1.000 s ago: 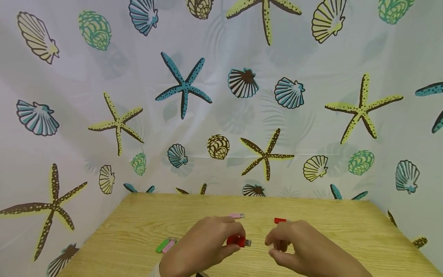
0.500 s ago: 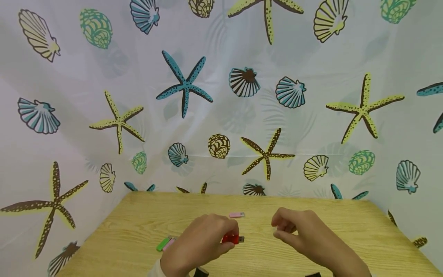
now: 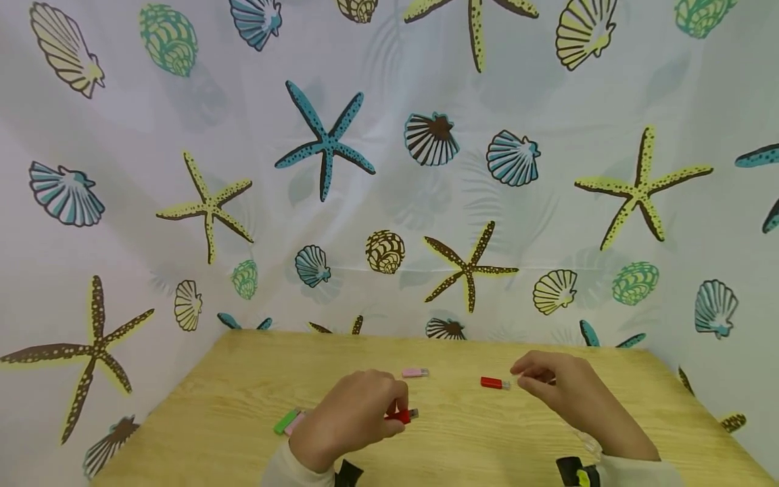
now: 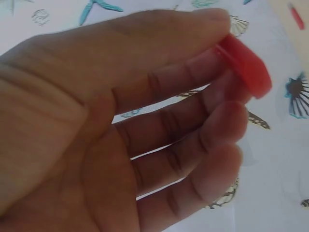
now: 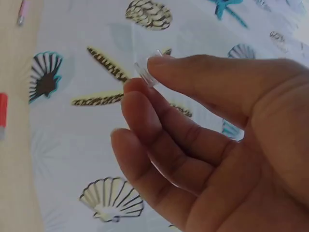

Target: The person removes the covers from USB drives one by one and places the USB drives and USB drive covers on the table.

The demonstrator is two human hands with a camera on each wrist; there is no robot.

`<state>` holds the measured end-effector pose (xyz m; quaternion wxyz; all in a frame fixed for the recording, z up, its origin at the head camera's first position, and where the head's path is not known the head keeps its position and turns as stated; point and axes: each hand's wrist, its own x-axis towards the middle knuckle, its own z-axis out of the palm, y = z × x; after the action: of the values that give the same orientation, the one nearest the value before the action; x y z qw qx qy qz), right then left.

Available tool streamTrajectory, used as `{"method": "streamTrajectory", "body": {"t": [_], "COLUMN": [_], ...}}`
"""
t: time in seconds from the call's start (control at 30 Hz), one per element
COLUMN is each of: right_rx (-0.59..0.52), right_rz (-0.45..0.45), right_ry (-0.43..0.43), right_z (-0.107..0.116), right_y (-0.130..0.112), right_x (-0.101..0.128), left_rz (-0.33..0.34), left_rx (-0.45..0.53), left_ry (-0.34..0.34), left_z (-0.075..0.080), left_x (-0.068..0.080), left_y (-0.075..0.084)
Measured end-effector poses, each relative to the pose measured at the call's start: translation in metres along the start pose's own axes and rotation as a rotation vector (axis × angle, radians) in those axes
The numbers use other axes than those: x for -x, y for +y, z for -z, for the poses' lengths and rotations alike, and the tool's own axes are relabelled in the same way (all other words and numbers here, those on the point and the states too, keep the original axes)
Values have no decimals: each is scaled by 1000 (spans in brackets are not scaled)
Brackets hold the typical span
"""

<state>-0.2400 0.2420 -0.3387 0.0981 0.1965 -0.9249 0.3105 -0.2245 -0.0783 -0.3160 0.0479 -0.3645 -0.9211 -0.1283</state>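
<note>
My left hand [image 3: 356, 416] pinches a red USB flash drive [image 3: 400, 416] between thumb and fingers above the table, its metal plug bare and pointing right. In the left wrist view the red body [image 4: 247, 71] sticks out past the thumb tip. Farther right, my right hand [image 3: 566, 389] pinches a small clear cap [image 5: 147, 72] between thumb and index finger. Just left of its fingertips a second red USB flash drive [image 3: 491, 383] lies on the table, plug to the right.
A pink USB drive [image 3: 415, 373] lies farther back on the wooden table [image 3: 255, 365]. Left of my left hand lie a green drive [image 3: 285, 422] and a partly hidden pink one [image 3: 295, 424]. Something clear [image 3: 587, 439] shows by my right wrist. Shell-patterned fabric [image 3: 377, 189] encloses the table.
My right hand has moved right, away from the left one, uncovering the red drive on the table. My left hand has shifted slightly left with its drive.
</note>
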Motion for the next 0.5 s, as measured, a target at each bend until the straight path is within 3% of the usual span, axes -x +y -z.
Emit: {"method": "streamTrajectory", "body": {"t": [0.27,0.5], "right_rx": [-22,-26], "right_rz": [-139,-197], "right_ry": [-23,-15], "right_z": [-16,-34], "right_y": [34,55], "right_x": [-6,-8], "left_rz": [59,123], "left_rx": [3,-9], "left_ry": [-87,-135], "left_z": [-23,-42], "left_x": [7,9], "left_y": [-26,-50]}}
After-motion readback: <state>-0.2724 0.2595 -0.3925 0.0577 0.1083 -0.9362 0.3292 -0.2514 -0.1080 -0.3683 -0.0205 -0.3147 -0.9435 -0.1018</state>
